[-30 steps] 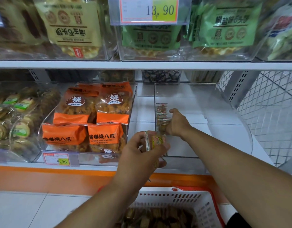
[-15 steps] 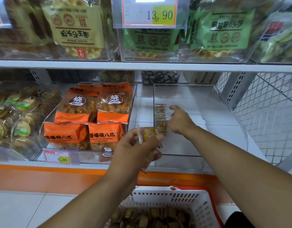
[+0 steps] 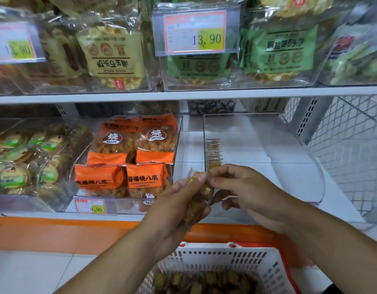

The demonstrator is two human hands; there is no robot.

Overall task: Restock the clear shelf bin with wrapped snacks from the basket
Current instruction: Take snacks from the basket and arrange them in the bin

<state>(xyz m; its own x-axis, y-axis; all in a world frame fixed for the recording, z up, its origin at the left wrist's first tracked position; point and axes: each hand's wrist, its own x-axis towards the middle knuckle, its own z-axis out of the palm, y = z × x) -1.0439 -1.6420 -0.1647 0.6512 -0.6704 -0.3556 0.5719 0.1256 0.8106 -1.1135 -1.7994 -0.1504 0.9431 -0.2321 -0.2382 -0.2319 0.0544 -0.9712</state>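
Furthest left, blurred clear bins of green-labelled round biscuits [image 3: 15, 166] sit on the white metal shelf [image 3: 183, 95], then a clear bin of orange snack bags [image 3: 132, 158] with a 9.90 price tag [image 3: 92, 206] on its front.

At centre our left hand [image 3: 172, 206] grips a small stack of clear-wrapped brown snacks [image 3: 199, 200], fingers curled round them. A second ago our right hand [image 3: 242, 187] was inside the clear plastic shelf bin [image 3: 268, 145], steadying the short row of placed snacks [image 3: 214, 153] against its left wall; now it has come back out and its fingertips pinch the top of the stack. We judge it is taking the next piece to add to the row, which is only begun: most of the bin is bare.

Below, the white slotted basket with a red rim [image 3: 225, 259] holds many more wrapped pieces. To the right, white wire mesh [image 3: 353, 149] closes the shelf end; pale floor tiles [image 3: 34, 270] show beneath an orange base strip [image 3: 56, 234].
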